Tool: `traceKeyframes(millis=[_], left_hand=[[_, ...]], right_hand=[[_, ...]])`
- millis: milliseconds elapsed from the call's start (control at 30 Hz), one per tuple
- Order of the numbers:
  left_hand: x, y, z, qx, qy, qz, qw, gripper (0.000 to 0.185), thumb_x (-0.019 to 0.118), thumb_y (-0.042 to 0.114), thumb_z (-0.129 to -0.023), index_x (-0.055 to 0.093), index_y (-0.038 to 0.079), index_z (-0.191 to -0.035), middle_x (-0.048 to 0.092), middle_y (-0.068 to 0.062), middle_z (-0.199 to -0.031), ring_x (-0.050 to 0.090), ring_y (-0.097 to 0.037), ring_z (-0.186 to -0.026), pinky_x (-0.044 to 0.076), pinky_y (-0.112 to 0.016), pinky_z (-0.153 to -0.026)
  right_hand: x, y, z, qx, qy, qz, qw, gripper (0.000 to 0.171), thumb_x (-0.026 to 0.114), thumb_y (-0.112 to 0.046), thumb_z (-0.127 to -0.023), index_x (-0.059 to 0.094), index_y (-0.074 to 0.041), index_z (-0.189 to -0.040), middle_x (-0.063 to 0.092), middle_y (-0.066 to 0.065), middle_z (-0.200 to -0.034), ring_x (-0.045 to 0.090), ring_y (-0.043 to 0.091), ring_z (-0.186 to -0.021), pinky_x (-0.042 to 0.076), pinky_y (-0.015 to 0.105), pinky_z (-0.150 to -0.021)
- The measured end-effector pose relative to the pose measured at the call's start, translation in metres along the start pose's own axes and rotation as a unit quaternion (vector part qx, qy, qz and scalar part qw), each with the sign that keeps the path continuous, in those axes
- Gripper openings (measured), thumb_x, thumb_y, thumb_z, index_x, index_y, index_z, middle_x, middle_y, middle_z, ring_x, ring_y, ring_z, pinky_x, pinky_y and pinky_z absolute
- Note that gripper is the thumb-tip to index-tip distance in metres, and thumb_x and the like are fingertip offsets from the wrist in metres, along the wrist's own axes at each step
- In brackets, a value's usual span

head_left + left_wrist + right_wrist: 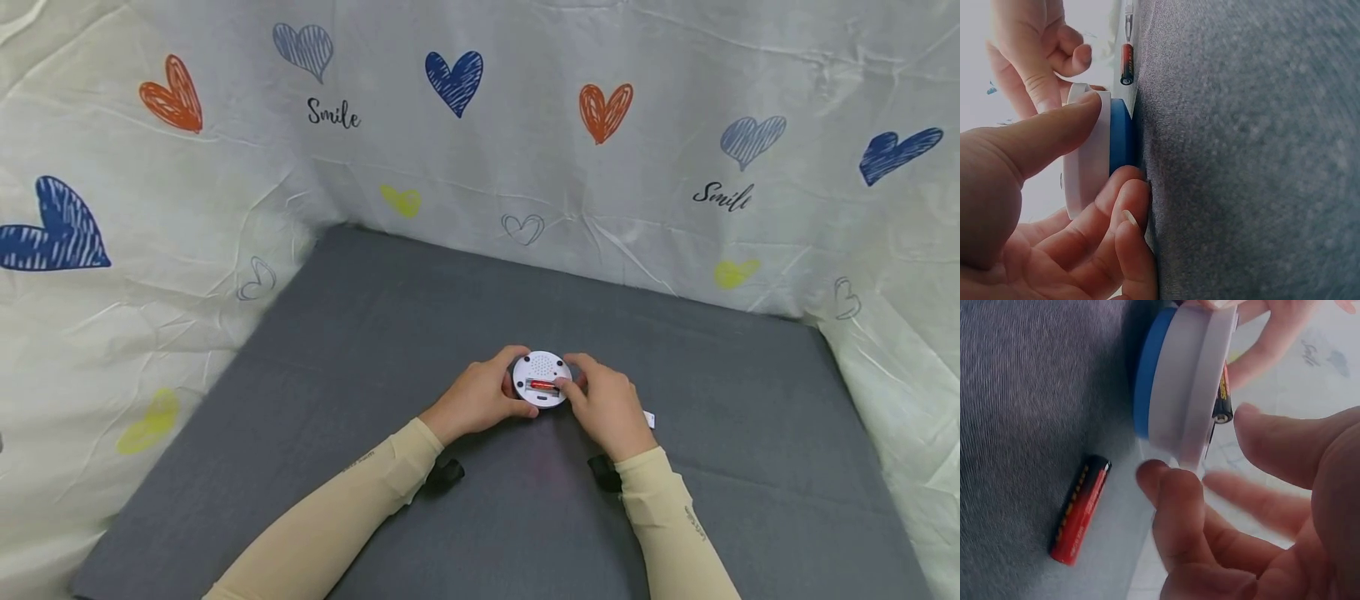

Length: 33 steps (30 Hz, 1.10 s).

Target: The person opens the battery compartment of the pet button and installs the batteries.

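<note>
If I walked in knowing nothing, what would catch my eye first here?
Two hands meet mid-mat around a round white gadget with a blue underside; a red battery sits in its open slot. The left hand grips its rim. A spare battery lies on the grey mat, below the heart-printed sheet.

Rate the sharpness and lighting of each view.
Head view: even, soft light, sharp overall, edges bowed by the wide lens. Left wrist view: left hand looms large and soft; grey mat sharp, background washed out. Right wrist view: right hand fingers motion-blurred; loose battery fairly crisp.
</note>
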State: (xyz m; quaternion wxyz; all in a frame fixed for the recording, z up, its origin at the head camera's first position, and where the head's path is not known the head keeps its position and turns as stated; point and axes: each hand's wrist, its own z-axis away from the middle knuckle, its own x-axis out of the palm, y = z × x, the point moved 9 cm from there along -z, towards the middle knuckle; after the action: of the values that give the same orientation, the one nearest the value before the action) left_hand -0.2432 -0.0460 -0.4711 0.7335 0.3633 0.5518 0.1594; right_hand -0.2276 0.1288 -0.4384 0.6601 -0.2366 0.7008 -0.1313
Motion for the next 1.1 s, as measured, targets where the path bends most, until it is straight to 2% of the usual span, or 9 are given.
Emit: traceKeyframes(millis=[200,433,700,1100], left_hand=[[0.007,0.005,-0.003,0.011,-0.015,0.003,0.9998,0.089,0.093,0.036,-0.088,0.045,0.021,-0.161,0.066,0.003,-0.088,0.062,-0.013,-0.074,0.048,-0.031,-0.068],[0.003,0.002,-0.002,0.009,-0.009,0.001,0.9999,0.091,0.095,0.032,-0.086,0.045,0.024,-0.161,0.066,0.003,-0.089,0.062,-0.013,-0.075,0.049,-0.032,-0.07],[0.002,0.001,0.0,0.013,-0.018,0.012,0.9997,0.09,0.096,0.029,-0.084,0.045,0.024,-0.159,0.067,0.002,-0.087,0.063,-0.013,-0.073,0.049,-0.032,-0.069],[0.002,-0.004,-0.002,-0.003,-0.036,0.042,0.9984,0.092,0.1,0.03,-0.079,0.048,0.025,-0.155,0.071,0.001,-0.088,0.068,-0.014,-0.075,0.053,-0.034,-0.069]], right_hand=[[0.005,0.016,0.003,0.057,-0.048,-0.027,0.997,0.054,0.069,-0.035,-0.107,0.06,-0.006,-0.152,0.079,0.01,-0.105,0.07,0.021,-0.083,0.056,0.044,-0.078],[0.015,0.015,-0.001,0.067,-0.097,-0.069,0.991,0.054,0.066,-0.036,-0.109,0.059,-0.006,-0.153,0.072,0.006,-0.096,0.062,0.019,-0.077,0.048,0.036,-0.073],[0.021,0.016,-0.002,0.092,-0.108,-0.089,0.986,0.051,0.07,-0.031,-0.107,0.061,-0.007,-0.15,0.073,0.005,-0.092,0.062,0.017,-0.076,0.046,0.033,-0.071],[0.024,0.019,-0.006,0.106,-0.083,-0.126,0.983,0.045,0.076,-0.027,-0.102,0.067,-0.004,-0.14,0.07,0.005,-0.077,0.059,0.016,-0.066,0.042,0.031,-0.064]])
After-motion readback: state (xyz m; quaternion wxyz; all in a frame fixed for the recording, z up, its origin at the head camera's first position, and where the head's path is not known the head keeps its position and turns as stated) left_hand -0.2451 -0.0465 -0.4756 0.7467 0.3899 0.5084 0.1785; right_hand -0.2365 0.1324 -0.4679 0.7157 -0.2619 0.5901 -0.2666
